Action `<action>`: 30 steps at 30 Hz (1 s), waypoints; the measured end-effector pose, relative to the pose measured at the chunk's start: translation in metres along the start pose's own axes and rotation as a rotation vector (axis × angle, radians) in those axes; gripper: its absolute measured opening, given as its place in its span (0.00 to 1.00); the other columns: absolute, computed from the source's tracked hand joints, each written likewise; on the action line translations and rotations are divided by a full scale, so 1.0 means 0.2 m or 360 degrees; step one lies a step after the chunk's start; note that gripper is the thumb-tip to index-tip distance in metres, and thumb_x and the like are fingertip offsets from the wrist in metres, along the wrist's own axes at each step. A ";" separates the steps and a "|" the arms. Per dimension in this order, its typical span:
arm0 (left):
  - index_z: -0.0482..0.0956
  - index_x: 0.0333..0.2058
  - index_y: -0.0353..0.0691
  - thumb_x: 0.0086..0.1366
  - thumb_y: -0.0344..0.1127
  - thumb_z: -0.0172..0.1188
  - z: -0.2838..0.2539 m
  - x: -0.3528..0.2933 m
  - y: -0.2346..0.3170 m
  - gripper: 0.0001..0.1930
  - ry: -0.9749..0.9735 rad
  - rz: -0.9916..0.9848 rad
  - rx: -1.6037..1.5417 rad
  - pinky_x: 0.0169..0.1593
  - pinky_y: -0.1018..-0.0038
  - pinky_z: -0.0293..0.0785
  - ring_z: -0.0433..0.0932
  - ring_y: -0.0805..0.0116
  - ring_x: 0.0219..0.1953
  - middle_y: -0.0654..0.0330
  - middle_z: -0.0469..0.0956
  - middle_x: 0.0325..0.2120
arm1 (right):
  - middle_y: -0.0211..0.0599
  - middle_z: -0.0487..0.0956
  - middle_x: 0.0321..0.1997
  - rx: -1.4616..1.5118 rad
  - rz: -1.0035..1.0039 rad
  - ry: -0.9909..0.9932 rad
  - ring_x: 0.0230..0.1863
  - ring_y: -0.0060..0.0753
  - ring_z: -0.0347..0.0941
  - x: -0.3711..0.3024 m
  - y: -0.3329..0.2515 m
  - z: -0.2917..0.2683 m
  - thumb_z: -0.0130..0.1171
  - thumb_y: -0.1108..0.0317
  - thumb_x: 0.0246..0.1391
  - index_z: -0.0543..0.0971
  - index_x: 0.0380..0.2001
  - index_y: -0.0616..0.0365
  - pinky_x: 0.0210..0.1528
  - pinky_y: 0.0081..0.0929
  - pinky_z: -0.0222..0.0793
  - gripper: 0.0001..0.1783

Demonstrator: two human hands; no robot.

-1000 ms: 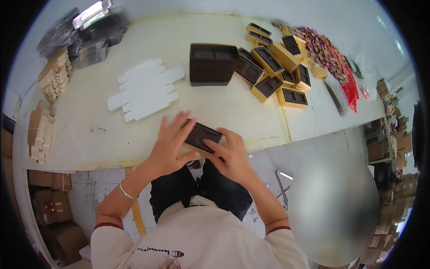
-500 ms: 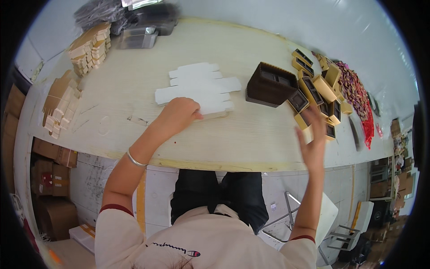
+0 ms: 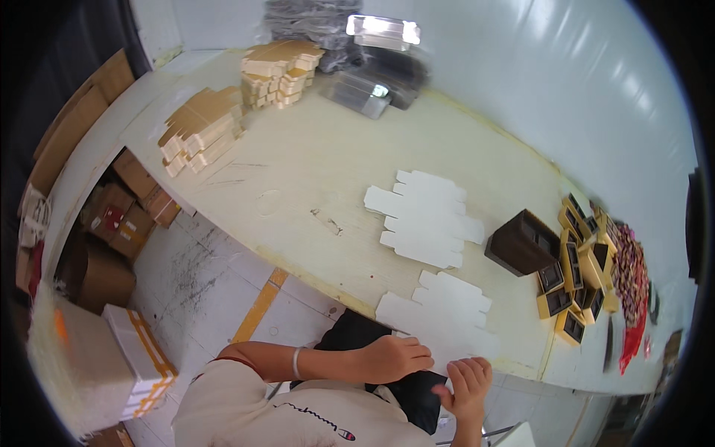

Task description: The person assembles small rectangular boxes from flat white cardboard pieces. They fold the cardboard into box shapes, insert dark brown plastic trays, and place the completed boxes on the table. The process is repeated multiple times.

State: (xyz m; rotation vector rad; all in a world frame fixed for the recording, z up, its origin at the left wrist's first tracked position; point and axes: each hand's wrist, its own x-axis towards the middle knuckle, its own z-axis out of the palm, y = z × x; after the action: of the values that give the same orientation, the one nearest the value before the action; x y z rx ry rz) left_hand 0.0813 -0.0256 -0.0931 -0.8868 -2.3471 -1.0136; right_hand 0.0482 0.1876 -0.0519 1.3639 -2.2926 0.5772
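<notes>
A flat white box blank [image 3: 443, 309] with cut tabs lies across the table's front edge, its near part close to my body. My left hand [image 3: 395, 359] is closed at its near left edge, fingers curled on the card. Beside the near edge of the blank is my right hand [image 3: 468, 384], its fingers bent and the thumb apart, seemingly holding nothing. Just beyond lies a stack of the same white blanks [image 3: 428, 216]. To its right stands a dark brown block of stacked trays [image 3: 523, 242].
Small gold boxes with dark insides [image 3: 573, 276] crowd the right side, beside a heap of small wrapped pieces [image 3: 629, 257] and a red net bag [image 3: 633, 343]. Folded brown card stacks [image 3: 201, 127] and clear plastic trays [image 3: 357, 93] are at the far left. Cartons [image 3: 123, 216] sit under the table.
The view has turned left. A white blank has come off the stack and toward my body with my left hand. My right hand has moved from the gold boxes to near that blank.
</notes>
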 end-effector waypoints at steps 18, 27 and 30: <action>0.78 0.39 0.41 0.58 0.36 0.59 0.19 0.16 -0.03 0.11 -0.0043 -0.0031 0.0458 0.46 0.69 0.67 0.71 0.66 0.42 0.63 0.72 0.38 | 0.38 0.73 0.43 -0.0067 0.0448 0.0028 0.45 0.43 0.70 -0.23 0.11 0.14 0.62 0.70 0.48 0.79 0.42 0.55 0.48 0.42 0.63 0.15; 0.78 0.29 0.43 0.56 0.32 0.55 0.15 0.35 -0.13 0.04 -0.0535 -0.0541 0.0150 0.42 0.67 0.68 0.73 0.60 0.36 0.59 0.73 0.32 | 0.39 0.73 0.29 0.0291 0.0956 -0.0330 0.34 0.46 0.70 0.00 0.26 0.06 0.60 0.72 0.49 0.76 0.27 0.56 0.36 0.41 0.65 0.02; 0.78 0.29 0.43 0.56 0.31 0.55 0.17 0.36 -0.13 0.04 -0.0531 -0.0509 0.0275 0.41 0.67 0.67 0.73 0.60 0.37 0.59 0.72 0.32 | 0.41 0.73 0.27 0.0041 0.0804 -0.0257 0.33 0.48 0.70 0.10 0.26 0.03 0.61 0.70 0.49 0.76 0.26 0.57 0.33 0.41 0.64 0.04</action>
State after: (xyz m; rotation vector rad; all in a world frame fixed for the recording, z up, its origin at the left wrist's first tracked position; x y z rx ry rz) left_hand 0.0074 0.0145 -0.0850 -0.6692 -2.8783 -0.8076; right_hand -0.0077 0.1936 -0.0531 0.8578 -2.7893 0.6675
